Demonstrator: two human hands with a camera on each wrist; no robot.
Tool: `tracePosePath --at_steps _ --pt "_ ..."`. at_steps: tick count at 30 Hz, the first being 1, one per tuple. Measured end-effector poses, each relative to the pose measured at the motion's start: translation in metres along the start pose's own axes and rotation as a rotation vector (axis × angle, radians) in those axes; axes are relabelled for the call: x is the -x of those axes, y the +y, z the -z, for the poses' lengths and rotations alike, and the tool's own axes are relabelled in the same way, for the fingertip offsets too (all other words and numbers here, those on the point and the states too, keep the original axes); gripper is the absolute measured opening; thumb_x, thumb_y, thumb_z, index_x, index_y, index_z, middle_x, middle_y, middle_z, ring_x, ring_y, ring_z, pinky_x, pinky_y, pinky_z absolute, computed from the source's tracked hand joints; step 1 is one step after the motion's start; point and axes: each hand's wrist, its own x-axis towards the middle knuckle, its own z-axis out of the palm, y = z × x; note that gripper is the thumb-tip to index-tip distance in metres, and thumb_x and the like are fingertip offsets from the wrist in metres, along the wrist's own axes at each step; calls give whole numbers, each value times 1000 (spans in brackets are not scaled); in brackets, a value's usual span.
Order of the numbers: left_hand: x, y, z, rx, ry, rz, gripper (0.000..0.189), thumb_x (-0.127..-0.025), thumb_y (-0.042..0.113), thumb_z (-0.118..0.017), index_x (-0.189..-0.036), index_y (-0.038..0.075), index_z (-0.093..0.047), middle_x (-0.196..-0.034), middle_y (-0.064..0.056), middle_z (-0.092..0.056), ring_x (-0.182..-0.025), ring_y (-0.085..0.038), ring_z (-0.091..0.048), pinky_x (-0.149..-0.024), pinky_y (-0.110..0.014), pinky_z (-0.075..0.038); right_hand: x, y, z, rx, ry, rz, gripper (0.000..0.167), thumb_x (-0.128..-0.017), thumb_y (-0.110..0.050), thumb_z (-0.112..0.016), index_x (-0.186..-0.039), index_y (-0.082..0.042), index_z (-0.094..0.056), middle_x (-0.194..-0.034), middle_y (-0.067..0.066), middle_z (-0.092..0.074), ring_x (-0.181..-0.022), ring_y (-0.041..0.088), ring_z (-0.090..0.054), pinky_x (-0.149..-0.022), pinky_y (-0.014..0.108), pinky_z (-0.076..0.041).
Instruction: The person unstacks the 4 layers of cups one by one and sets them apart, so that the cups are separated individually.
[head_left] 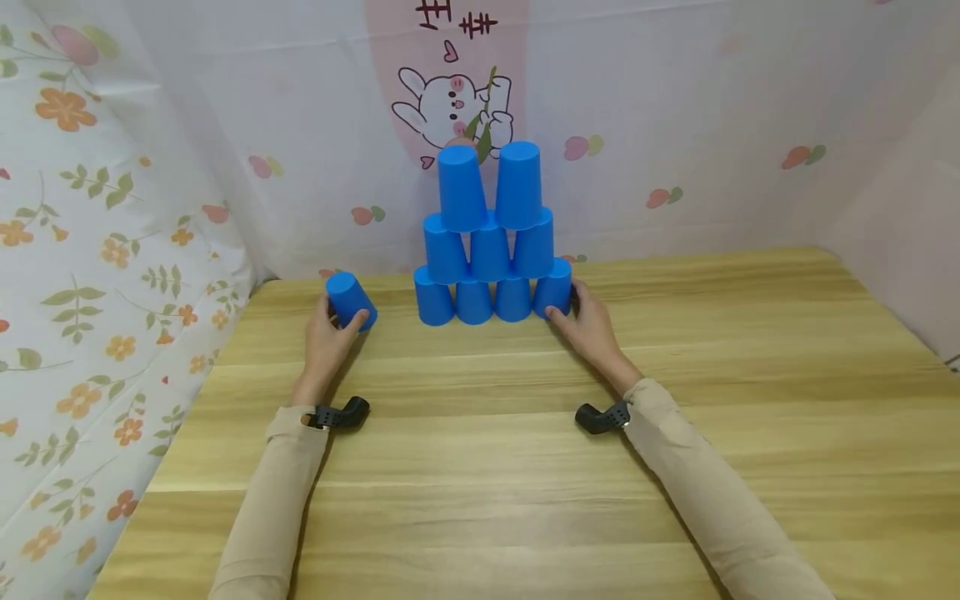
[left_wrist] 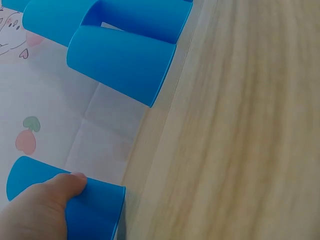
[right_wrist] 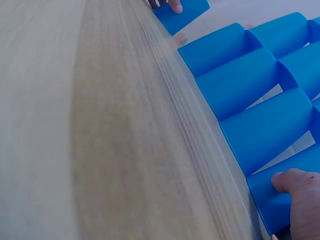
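Blue cups stand upside down in a stacked pyramid (head_left: 489, 247) near the back of the table, with two cups side by side on its top row. To the left of it, my left hand (head_left: 328, 342) grips a separate blue cup (head_left: 351, 298), tilted a little, its thumb across the near side in the left wrist view. My right hand (head_left: 588, 329) holds the rightmost bottom-row cup (head_left: 552, 289), thumb on the front and fingers round its right side. In the right wrist view that thumb (right_wrist: 285, 181) presses on the cup's wall.
The stack stands on a wooden table (head_left: 480, 467) close to a pale printed cloth (head_left: 675, 108) behind it. A flowered curtain (head_left: 97, 292) hangs along the left edge. Black bands with camera mounts (head_left: 348, 414) sit on both wrists.
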Motion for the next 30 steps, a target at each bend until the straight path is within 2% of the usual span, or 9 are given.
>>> tracePosePath --at_steps 8,17,22,30 --pt "-6 2 -6 -13 -37 9 65 -89 20 -64 -138 -6 -31 -133 -29 -42 -119 -42 -45 -96 -51 -39 3 0 7 9 13 -26 62 -90 -14 -61 -138 10 -30 -137 30 -38 -125 41 -39 -101 49 -34" --pt "-18 7 8 -27 -28 -22 66 -89 21 -64 -139 -6 -30 -132 -30 -42 -120 -43 -44 -97 -52 -38 -6 -8 0 -10 47 3 62 -90 -16 -61 -139 8 -31 -138 27 -39 -126 38 -39 -102 46 -34" --pt "-14 4 9 -29 -60 -24 67 -90 21 -63 -139 -6 -29 -134 -30 -41 -121 -43 -43 -98 -52 -37 -3 -7 -4 -15 48 -8 62 -90 -14 -62 -138 8 -31 -137 27 -40 -125 39 -40 -102 47 -34" --pt "-2 -2 5 -36 -58 -11 65 -90 19 -63 -138 -9 -28 -133 -31 -40 -121 -43 -42 -98 -52 -37 0 -1 -6 -6 29 -2 62 -89 -14 -63 -138 8 -32 -136 28 -40 -125 39 -40 -101 47 -35"
